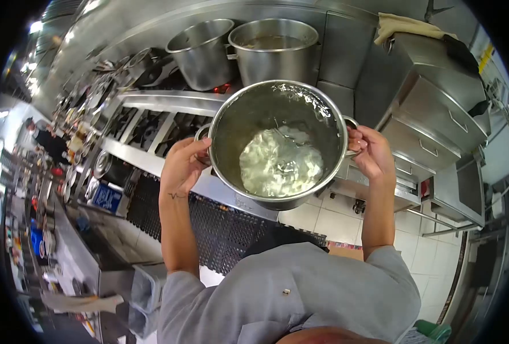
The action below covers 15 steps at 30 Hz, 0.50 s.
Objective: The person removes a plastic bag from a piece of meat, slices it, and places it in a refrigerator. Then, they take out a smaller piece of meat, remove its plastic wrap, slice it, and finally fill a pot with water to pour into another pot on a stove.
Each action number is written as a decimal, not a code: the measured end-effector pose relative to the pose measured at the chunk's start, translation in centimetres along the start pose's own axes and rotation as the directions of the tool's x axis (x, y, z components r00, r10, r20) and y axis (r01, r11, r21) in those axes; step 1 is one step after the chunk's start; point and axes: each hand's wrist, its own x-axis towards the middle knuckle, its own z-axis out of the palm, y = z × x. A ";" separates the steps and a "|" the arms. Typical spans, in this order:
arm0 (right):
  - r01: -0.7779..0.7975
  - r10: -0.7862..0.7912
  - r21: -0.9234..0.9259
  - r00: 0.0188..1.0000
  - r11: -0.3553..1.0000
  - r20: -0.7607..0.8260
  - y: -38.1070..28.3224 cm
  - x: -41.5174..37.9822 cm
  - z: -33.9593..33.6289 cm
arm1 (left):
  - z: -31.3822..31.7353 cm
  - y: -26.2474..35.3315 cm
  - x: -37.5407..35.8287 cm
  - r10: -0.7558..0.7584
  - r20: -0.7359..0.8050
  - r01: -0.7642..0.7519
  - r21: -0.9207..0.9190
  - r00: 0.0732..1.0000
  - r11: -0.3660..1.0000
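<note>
A large steel pot point(231, 137) with clear, rippling liquid in it is held up in front of my chest, above the front edge of the stove. My left hand point(187, 163) is closed round the pot's left handle, its thumb near the rim. On the other side, my right hand point(372, 153) grips the right handle with curled fingers. Light glints off the liquid and the inner wall.
Behind the pot stand two big steel pots, one tilted-looking point(200, 54) and one with liquid point(274, 60). Stove grates point(145, 129) lie to the left. Steel drawers point(432, 123) are at the right. A black mat point(226, 229) covers floor below. Another person point(51, 140) stands far left.
</note>
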 end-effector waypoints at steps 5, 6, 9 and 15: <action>0.064 -0.068 0.134 0.997 0.989 0.023 -1.8 1.6 2.0 | -0.1 2.9 9.2 -0.049 0.164 0.047 0.020 0.985 0.999; 0.077 -0.079 0.131 0.997 0.988 0.010 -2.2 1.8 2.5 | 0.3 3.8 10.7 -0.079 0.195 0.075 0.025 0.978 0.997; 0.137 -0.138 0.155 0.990 0.978 -0.010 -3.9 3.2 4.3 | 1.2 6.5 15.0 -0.112 0.309 0.109 0.028 0.945 0.994; 0.227 -0.225 0.054 0.973 0.972 -0.042 -7.7 5.5 8.0 | 3.2 10.1 25.8 -0.210 0.507 0.241 0.005 0.836 0.971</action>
